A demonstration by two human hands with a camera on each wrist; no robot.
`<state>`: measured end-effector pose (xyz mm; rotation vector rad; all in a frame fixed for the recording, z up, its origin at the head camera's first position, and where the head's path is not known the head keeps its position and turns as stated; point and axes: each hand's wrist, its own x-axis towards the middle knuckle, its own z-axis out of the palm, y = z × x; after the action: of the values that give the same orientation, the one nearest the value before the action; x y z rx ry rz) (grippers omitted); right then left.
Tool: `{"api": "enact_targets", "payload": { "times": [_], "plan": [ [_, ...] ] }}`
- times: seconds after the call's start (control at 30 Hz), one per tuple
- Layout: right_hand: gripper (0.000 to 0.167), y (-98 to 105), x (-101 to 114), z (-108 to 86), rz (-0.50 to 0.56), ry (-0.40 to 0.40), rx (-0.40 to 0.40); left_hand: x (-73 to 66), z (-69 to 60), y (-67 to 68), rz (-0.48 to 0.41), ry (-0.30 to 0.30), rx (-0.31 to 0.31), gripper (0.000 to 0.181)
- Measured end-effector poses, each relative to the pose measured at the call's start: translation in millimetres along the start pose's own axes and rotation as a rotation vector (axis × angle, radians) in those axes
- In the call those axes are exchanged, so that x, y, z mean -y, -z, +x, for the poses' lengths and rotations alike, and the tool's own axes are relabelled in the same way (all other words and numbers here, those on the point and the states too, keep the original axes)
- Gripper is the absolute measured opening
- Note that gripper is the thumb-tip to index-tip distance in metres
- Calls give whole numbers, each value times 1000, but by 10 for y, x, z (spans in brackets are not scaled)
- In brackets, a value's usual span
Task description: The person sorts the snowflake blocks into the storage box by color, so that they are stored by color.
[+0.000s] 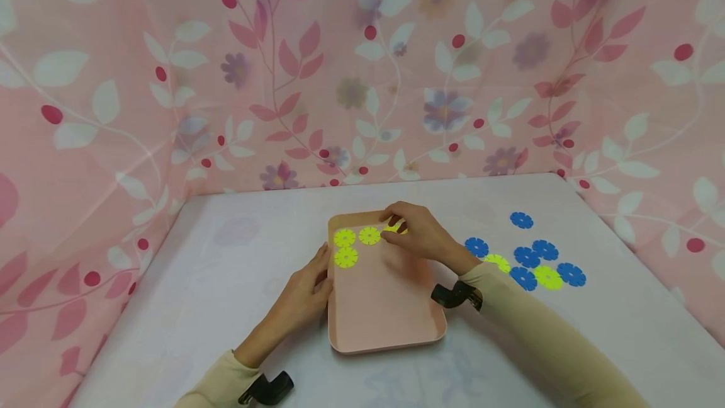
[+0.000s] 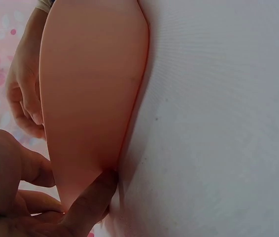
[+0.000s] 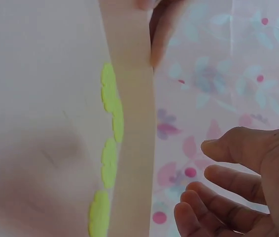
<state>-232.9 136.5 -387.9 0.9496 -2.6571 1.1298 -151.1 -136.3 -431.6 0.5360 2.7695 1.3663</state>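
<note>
A pink tray (image 1: 385,307) lies on the table, with yellow notched discs (image 1: 346,257) inside along its far left corner and far edge. My left hand (image 1: 308,291) touches the tray's left side; in the left wrist view its fingers (image 2: 92,200) rest against the outer wall. Over the tray's far right corner is my right hand (image 1: 416,228), its fingers partly hiding another yellow disc (image 1: 394,229). In the right wrist view, the right thumb and fingers stand apart with nothing between them.
Right of the tray, blue notched discs (image 1: 522,220) and a few yellow discs (image 1: 549,277) lie scattered, some overlapping. The right forearm crosses in front of them. A floral pink curtain (image 1: 351,80) hangs behind the white table (image 1: 226,257).
</note>
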Motion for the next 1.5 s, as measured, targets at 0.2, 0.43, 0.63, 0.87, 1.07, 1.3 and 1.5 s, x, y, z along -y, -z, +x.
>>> {"api": "enact_targets", "payload": {
  "times": [0.2, 0.43, 0.63, 0.87, 1.07, 1.3, 1.5],
  "plan": [
    [24, 208, -120, -157, 23, -1, -62, -2, 19, -27, -4, -18, 15, 62],
    [24, 415, -212, -201, -17, -10, -87, -8, 7, 4, -3, 3, -1, 62],
    [22, 633, -338, -331, -64, -84, -125, 11, 22, 8, 0, -12, 4, 61],
    [20, 882, -491, -517, -110, -144, -163, 8, 17, 4, -10, -1, 9, 62],
    [20, 1030, -535, -648, -129, -198, -160, 1, 1, 15, 4, 3, 10, 62],
    [21, 1105, -585, -768, -150, -244, -149, 0, 8, 29, 8, -2, 14, 61],
    [23, 1160, -636, -904, -172, -261, -105, -3, 14, 10, 0, -7, 6, 61]
  ]
}}
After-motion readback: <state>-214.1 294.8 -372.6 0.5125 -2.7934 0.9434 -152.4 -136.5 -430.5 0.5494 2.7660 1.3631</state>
